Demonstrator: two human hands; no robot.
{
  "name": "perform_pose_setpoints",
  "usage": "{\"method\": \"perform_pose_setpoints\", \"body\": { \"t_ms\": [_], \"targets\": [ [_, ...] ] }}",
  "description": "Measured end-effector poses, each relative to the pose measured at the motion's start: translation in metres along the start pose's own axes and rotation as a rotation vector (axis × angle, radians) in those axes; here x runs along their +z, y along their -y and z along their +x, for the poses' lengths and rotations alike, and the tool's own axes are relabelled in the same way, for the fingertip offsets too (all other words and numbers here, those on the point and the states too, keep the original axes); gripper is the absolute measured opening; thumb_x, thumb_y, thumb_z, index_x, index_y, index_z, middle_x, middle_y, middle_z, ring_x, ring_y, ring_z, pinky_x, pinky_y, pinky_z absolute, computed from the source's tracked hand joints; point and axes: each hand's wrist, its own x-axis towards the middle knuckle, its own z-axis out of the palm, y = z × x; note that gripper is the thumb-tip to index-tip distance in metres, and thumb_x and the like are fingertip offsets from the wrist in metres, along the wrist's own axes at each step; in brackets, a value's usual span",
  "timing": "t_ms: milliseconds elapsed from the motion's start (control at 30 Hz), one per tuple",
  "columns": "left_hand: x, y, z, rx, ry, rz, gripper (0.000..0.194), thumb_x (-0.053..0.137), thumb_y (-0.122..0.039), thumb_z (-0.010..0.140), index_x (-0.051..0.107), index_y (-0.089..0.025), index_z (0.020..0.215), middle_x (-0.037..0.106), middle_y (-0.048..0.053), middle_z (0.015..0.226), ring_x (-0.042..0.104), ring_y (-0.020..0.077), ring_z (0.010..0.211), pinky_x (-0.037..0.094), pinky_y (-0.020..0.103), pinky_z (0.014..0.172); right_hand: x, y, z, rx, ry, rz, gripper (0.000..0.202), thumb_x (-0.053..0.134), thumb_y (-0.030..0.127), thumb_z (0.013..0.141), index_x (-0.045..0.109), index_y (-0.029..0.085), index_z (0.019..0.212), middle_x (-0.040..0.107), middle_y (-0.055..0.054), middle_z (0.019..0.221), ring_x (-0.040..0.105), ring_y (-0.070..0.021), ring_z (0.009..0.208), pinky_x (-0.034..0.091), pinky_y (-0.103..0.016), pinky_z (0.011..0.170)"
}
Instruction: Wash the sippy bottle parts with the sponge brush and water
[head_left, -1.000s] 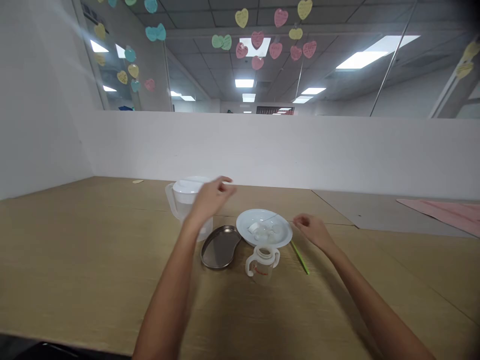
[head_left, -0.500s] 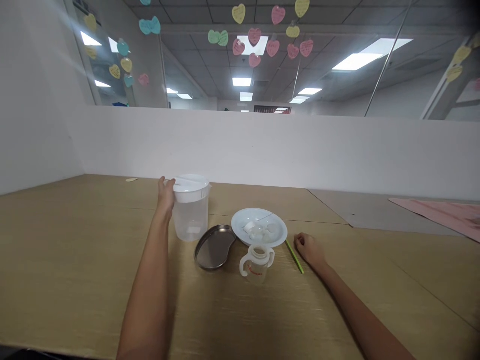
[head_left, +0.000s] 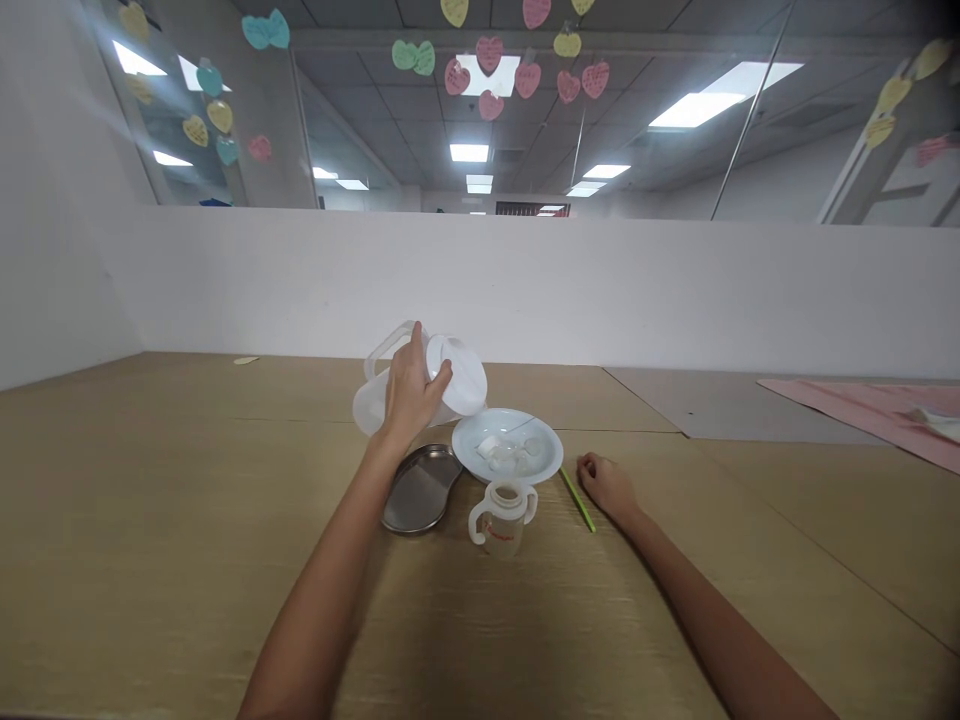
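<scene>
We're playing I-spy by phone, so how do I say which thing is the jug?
On the brown table, find the wide white dish. Up and left of it, the left hand grips the jug. Unlike the dish and the shallow metal tray, the jug is tilted, with a white lid and one big handle.

Bright ceiling lights [head_left: 694, 111], soft shadows, hazy glare
</scene>
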Motion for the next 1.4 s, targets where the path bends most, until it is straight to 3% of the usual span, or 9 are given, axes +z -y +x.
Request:
{"method": "perform_pose_setpoints", "body": {
  "t_ms": [133, 867, 1400],
  "targets": [
    [0.003, -0.009, -0.002, 0.052, 0.019, 0.051, 0.068, 0.044, -0.041, 0.081, 0.023, -0.011, 0.139, 0.05, 0.016, 0.123, 0.039, 0.0311, 0.12, 0.03, 0.047, 0.099, -0.002, 0.002, -0.001, 0.013, 0.014, -0.009, 0.023, 0.04, 0.021, 0.084, 0.062, 0.015, 0.088, 0.064, -0.007, 0.081, 0.056, -0.0146, 0.07, 0.027, -0.023, 0.055],
    [-0.005, -0.012, 0.0, 0.1, -0.04, 0.039, 0.063, 0.048, -0.04, 0.079, 0.031, -0.019, 0.135, 0.05, 0.012, 0.126, 0.043, 0.0287, 0.116, 0.032, 0.045, 0.098, -0.005, 0.004, -0.002, -0.004, 0.008, -0.032, 0.023, 0.04, 0.021, 0.085, 0.062, 0.014, 0.09, 0.064, -0.007, 0.081, 0.056, -0.015, 0.072, 0.028, -0.022, 0.057],
    [-0.006, -0.01, 0.002, 0.123, -0.012, 0.06, 0.066, 0.046, -0.044, 0.08, 0.029, -0.012, 0.135, 0.052, 0.017, 0.121, 0.045, 0.0303, 0.113, 0.035, 0.048, 0.094, 0.001, -0.001, 0.001, -0.015, -0.008, -0.059, 0.022, 0.041, 0.02, 0.085, 0.062, 0.015, 0.089, 0.064, -0.007, 0.081, 0.056, -0.0146, 0.071, 0.027, -0.023, 0.057]
  ]
}}
